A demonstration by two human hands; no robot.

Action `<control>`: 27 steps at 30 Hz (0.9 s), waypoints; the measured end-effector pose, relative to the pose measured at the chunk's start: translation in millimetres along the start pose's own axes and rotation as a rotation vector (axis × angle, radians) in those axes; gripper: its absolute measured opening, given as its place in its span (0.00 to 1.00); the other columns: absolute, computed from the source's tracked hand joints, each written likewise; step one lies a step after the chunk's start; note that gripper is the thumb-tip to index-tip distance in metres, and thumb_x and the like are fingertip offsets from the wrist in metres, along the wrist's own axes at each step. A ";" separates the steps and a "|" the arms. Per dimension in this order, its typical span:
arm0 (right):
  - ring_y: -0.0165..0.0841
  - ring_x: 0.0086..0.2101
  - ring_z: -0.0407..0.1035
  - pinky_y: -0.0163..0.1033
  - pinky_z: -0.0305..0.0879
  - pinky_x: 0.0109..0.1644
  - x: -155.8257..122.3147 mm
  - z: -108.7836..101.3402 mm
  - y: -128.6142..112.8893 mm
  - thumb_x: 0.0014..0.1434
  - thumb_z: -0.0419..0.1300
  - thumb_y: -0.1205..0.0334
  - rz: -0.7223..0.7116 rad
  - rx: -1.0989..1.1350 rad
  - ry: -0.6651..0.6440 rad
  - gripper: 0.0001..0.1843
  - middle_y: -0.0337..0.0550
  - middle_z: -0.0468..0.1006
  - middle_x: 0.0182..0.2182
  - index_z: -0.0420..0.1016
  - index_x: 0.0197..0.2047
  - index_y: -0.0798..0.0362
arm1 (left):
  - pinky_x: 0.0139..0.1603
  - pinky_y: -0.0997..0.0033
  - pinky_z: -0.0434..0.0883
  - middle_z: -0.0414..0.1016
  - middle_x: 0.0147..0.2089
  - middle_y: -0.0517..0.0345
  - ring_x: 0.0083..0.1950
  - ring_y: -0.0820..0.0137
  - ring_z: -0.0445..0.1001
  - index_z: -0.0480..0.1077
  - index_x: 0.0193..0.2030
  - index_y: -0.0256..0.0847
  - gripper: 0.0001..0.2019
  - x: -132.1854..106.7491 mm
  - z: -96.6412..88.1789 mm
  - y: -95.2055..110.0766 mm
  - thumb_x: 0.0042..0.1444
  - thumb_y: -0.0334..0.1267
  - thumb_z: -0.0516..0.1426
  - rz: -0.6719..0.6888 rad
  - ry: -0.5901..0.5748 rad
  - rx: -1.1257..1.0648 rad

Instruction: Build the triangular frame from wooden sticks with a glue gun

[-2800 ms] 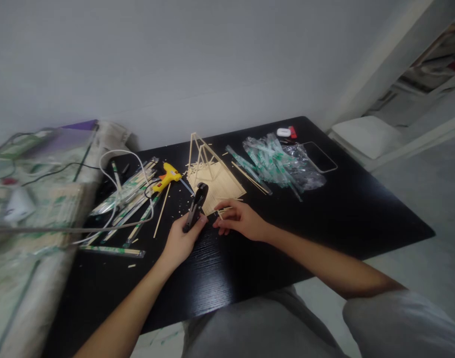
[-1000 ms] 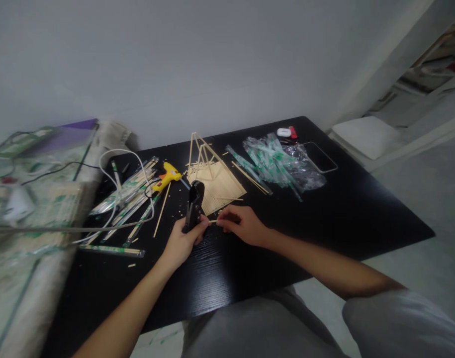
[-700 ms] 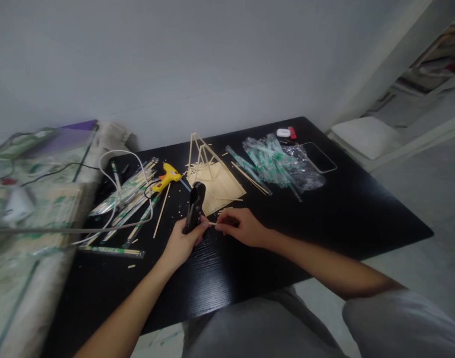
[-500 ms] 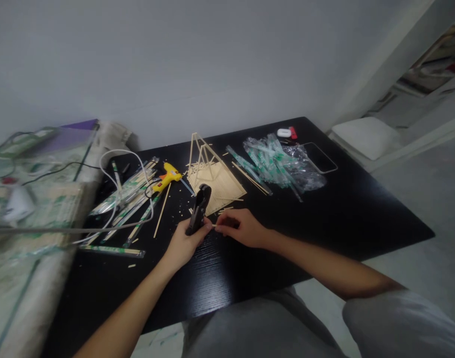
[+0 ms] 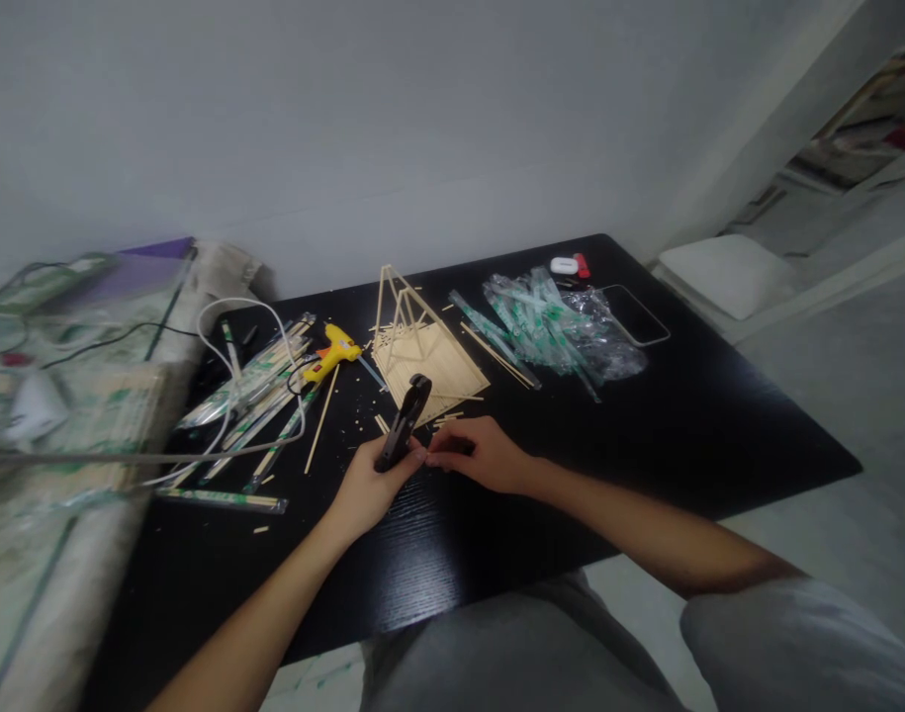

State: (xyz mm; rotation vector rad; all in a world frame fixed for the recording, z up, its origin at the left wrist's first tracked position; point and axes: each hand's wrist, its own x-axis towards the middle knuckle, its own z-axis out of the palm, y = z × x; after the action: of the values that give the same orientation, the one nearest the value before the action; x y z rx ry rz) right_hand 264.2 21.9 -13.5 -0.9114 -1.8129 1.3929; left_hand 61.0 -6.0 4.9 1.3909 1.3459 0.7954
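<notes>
My left hand [image 5: 374, 485] is closed round a black pliers-like hand tool [image 5: 406, 420], whose head points up and away from me. The fingertips of my right hand [image 5: 486, 453] are pinched and meet my left thumb. They hold a short piece of pale stick, almost wholly hidden by the fingers now. Just beyond both hands lies a flat panel of wooden chopsticks [image 5: 441, 366] set side by side. On it a triangular stick frame [image 5: 404, 311] stands upright. Short cut stick pieces [image 5: 448, 418] lie at the panel's near edge.
A yellow glue gun [image 5: 335, 353] lies left of the panel, near wrapped chopsticks [image 5: 266, 366] and a looping white cable [image 5: 302, 396]. To the right are crumpled plastic wrappers [image 5: 537, 321], a phone [image 5: 636, 314] and a white earphone case [image 5: 564, 265]. The black table [image 5: 571, 514] has scattered bits.
The black tool has tilted to the right, its head lower and nearer the panel. My fingertips have closed together, covering the pale stick piece that showed between them.
</notes>
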 end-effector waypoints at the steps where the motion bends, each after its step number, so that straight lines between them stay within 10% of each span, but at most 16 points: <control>1: 0.29 0.28 0.70 0.33 0.64 0.33 0.1 0.3 0.9 0.59 0.68 0.57 0.003 0.005 0.002 0.09 0.38 0.78 0.28 0.80 0.36 0.54 | 0.30 0.72 0.63 0.69 0.25 0.62 0.26 0.73 0.64 0.75 0.33 0.38 0.14 -0.3 0.0 0.3 0.55 0.49 0.62 0.011 0.000 0.019; 27: 0.29 0.27 0.70 0.33 0.64 0.33 0.5 -0.2 0.4 0.61 0.66 0.57 0.051 -0.096 0.018 0.09 0.38 0.78 0.27 0.79 0.37 0.55 | 0.37 0.72 0.66 0.74 0.31 0.60 0.34 0.69 0.69 0.75 0.35 0.39 0.12 1.6 -4.7 -5.0 0.60 0.47 0.60 0.121 0.133 0.156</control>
State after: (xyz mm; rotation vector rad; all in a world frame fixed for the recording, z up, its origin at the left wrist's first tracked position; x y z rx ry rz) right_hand 264.2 22.5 -13.8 -1.0223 -1.8689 1.3336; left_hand 55.3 -4.1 1.2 1.5771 1.4618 0.8918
